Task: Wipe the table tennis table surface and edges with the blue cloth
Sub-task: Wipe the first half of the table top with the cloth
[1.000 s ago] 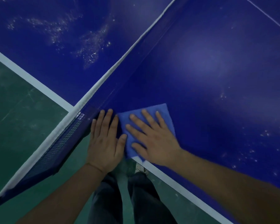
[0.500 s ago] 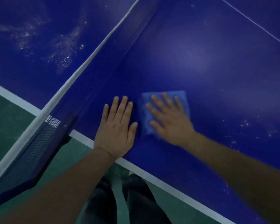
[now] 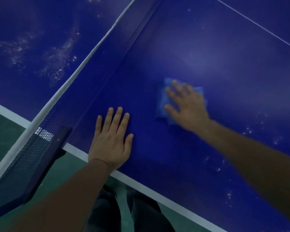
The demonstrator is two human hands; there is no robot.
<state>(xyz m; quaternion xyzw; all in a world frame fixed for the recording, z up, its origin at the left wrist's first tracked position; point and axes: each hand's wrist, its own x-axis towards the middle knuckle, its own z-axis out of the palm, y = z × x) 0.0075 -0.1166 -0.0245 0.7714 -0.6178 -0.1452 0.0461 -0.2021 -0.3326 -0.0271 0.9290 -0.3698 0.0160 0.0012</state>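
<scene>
The dark blue table tennis table [image 3: 216,52] fills most of the head view, with a white line along its near edge. My right hand [image 3: 186,106] presses flat on the blue cloth [image 3: 163,102] out on the table surface, fingers spread; the hand is motion-blurred and covers most of the cloth. My left hand [image 3: 111,139] rests flat on the table near the white edge line, fingers straight, holding nothing, a hand's width left of the cloth.
The net [image 3: 94,52] with its white top band runs diagonally from lower left to top centre, its clamp post [image 3: 40,148] sticking out past the table edge. White dust patches [image 3: 57,64] lie beyond the net. Specks [image 3: 248,131] dot the right side. Green floor and my legs are below.
My right hand has slid the cloth from the near edge by the net outward and to the right across the table. My left hand has stayed planted near the edge.
</scene>
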